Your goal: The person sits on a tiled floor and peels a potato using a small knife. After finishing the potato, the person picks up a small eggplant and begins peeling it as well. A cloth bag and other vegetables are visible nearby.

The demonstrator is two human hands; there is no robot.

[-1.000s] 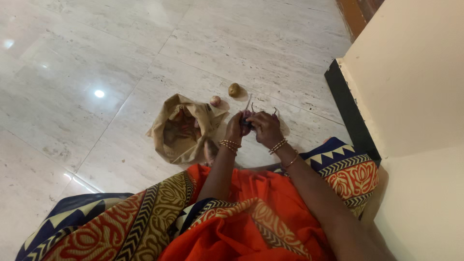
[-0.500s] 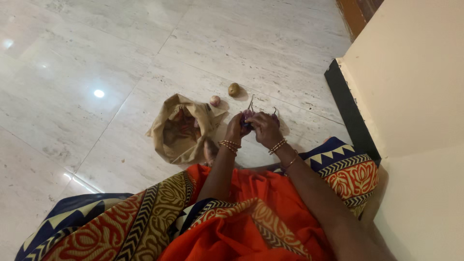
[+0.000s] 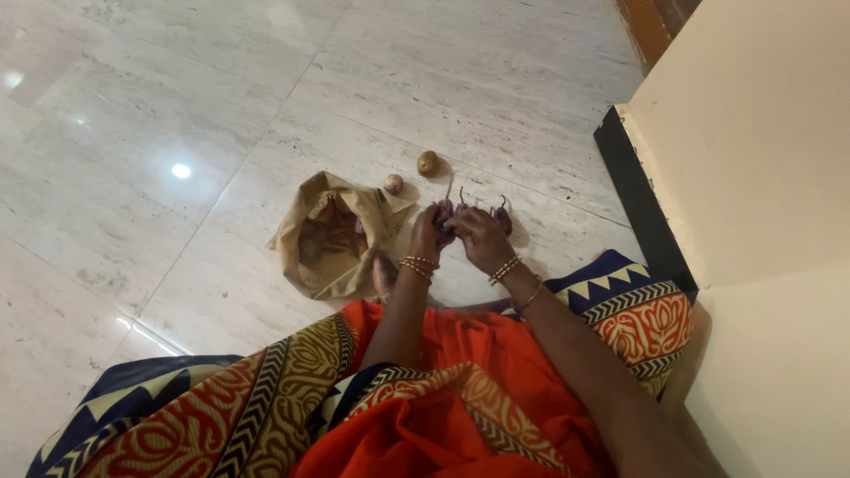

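Purple brinjals sit gripped in both hands, fingers closed.

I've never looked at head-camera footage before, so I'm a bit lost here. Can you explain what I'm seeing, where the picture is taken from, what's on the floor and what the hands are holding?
There is no machine here. The camera sits on a person's head and looks down, so you see their own arms and an orange patterned cloth over their lap. They sit on a pale marble floor beside a cream wall. The left hand and right hand, both with bangles at the wrist, are together around small purple vegetables with thin curved stems; another lies just past the right hand. An open brown paper bag lies on the floor to the left. Beyond it are a small pinkish onion and a small brownish round vegetable.
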